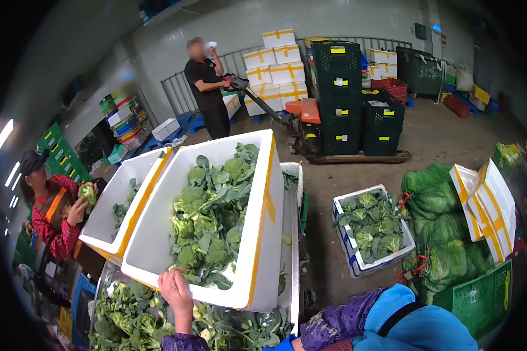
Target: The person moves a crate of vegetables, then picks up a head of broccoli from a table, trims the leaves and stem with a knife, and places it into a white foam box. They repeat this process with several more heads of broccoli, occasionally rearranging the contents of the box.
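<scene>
My left hand, in a purple sleeve, comes up from the bottom edge. Its fingers curl over the near rim of a large white foam box with yellow tape. Inside that tilted box lies leafy broccoli. Loose broccoli is heaped below and in front of it, on a metal-edged table. A second foam box, holding a little broccoli, stands to the left. I do not see my right hand.
A person in a blue hat leans in at lower right. Another holds a vegetable at left. One stands by a pallet jack with dark crates. A broccoli-filled box and green net sacks are on the floor.
</scene>
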The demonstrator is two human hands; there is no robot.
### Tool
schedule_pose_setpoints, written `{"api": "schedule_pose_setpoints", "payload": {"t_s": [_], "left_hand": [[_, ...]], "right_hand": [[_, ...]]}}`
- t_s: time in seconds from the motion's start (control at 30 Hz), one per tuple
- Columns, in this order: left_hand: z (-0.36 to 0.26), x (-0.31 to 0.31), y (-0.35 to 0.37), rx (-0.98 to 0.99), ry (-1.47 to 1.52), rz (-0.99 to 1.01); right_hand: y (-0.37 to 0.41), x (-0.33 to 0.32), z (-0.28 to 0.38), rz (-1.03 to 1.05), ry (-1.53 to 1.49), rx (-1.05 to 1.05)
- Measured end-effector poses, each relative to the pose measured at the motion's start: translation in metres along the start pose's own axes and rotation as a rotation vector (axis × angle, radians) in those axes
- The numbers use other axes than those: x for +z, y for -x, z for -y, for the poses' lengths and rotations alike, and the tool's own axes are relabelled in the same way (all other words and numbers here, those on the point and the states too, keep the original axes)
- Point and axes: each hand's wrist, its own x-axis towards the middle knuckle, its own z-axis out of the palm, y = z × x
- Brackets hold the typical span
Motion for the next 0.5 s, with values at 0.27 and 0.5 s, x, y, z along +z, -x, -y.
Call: {"api": "schedule_pose_setpoints", "payload": {"t_s": [0.27, 0.5], "left_hand": [[0.007, 0.002, 0.004, -0.08, -0.009, 0.038], [0.01, 0.003, 0.004, -0.124, -0.027, 0.093]], "right_hand": [[0.009, -0.009, 0.011, -0.06, 0.27, -0.232], [0.014, -0.006, 0.016, -0.118, 0.28, -0.197]]}}
